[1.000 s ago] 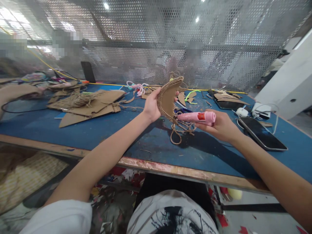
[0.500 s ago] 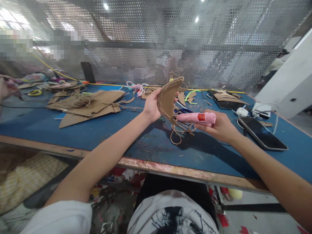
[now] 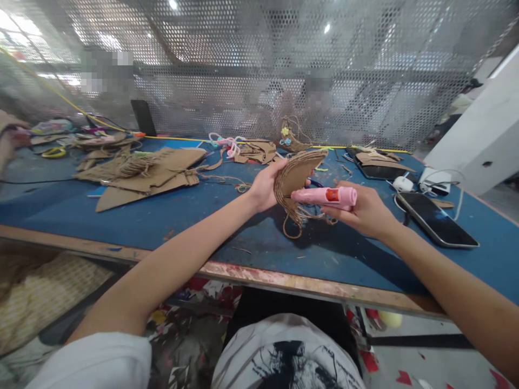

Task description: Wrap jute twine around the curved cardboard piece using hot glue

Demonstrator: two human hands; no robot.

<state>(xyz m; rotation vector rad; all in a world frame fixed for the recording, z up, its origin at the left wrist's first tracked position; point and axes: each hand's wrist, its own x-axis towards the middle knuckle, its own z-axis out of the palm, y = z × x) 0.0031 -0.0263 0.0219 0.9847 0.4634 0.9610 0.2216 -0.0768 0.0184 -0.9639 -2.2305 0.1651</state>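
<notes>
My left hand (image 3: pixel 265 186) grips a curved cardboard piece (image 3: pixel 302 174) whose edge is wrapped in rows of brown twine. In my right hand (image 3: pixel 367 210) is a pink glue gun (image 3: pixel 330 196), its tip pointing left and meeting or nearly meeting the lower part of the cardboard. Whether glue is coming out cannot be seen. A loop of twine (image 3: pixel 292 229) hangs or lies just below the piece. Behind it stands a twine-covered shape (image 3: pixel 295 141) with small yellow and blue flowers.
On the left lie cardboard sheets (image 3: pixel 162 167) with a twine bundle (image 3: pixel 135 165) and yellow-handled scissors (image 3: pixel 54 153). A phone (image 3: pixel 438 219) and a white mouse (image 3: pixel 403 182) are at the right. A perforated metal screen (image 3: pixel 227 70) rises behind the table. Another person's hand (image 3: pixel 12 129) shows at far left.
My left hand has moved the cardboard piece slightly right and lower, tilting it, which uncovers the flowered shape behind. The glue gun's tip now sits against or over the cardboard's lower part.
</notes>
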